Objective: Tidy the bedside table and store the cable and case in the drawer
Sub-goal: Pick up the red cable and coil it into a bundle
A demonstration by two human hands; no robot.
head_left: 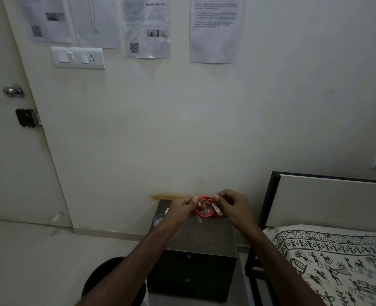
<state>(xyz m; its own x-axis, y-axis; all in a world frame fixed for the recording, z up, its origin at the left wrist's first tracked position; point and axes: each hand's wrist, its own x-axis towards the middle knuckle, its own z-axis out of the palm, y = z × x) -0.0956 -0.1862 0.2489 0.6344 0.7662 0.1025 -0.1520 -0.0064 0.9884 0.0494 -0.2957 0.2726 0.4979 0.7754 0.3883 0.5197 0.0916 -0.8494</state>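
A red cable (pixel 204 214), wound into a small coil with white plugs at its ends, hangs between both hands above the far half of the dark bedside table (pixel 204 239). My left hand (pixel 182 209) pinches the coil's left side. My right hand (pixel 233 206) grips its right side near a white plug. A clear round case (pixel 159 219) lies on the table's left edge, partly behind my left wrist. Two drawers with small knobs (pixel 188 256) show on the table's front, both closed.
A bed with a black-and-white patterned sheet (pixel 337 261) and a dark-framed headboard stands to the right. A door with a round knob (pixel 13 91) is at the left. The wall carries a switch panel (pixel 78 57) and several taped papers.
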